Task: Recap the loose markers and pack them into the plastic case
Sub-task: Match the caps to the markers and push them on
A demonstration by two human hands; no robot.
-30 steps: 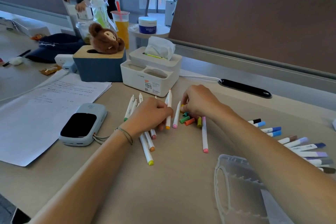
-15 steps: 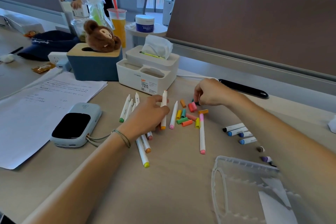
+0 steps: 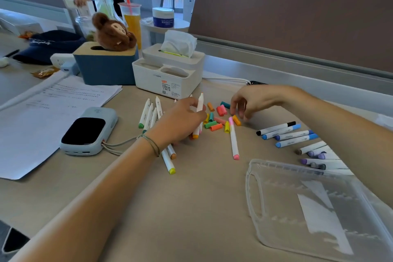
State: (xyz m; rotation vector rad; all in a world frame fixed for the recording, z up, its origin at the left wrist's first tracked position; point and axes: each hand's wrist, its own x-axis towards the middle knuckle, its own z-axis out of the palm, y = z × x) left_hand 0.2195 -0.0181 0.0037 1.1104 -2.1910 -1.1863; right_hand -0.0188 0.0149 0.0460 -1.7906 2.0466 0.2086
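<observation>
My left hand (image 3: 180, 122) grips a white marker with an orange end (image 3: 198, 117), tilted up off the desk with its bare tip pointing away. More uncapped markers (image 3: 148, 114) lie to its left and under my wrist. A scatter of loose coloured caps (image 3: 214, 122) lies between my hands. My right hand (image 3: 247, 103) hovers over the caps, fingers spread just above an orange cap (image 3: 236, 120), holding nothing. A pink marker (image 3: 233, 139) lies alone. Capped blue and purple markers (image 3: 287, 134) rest at the right. The clear plastic case (image 3: 314, 208) lies open at lower right.
A white tissue organiser (image 3: 170, 74) and a blue box (image 3: 106, 66) with a plush toy stand behind the markers. A power bank (image 3: 89, 132) and printed papers (image 3: 42, 112) lie at left. A brown partition (image 3: 297, 17) bounds the desk's far side.
My right hand opened from a closed fist and lowered toward the caps. My left hand raised the orange-ended marker more upright. The camera moved closer.
</observation>
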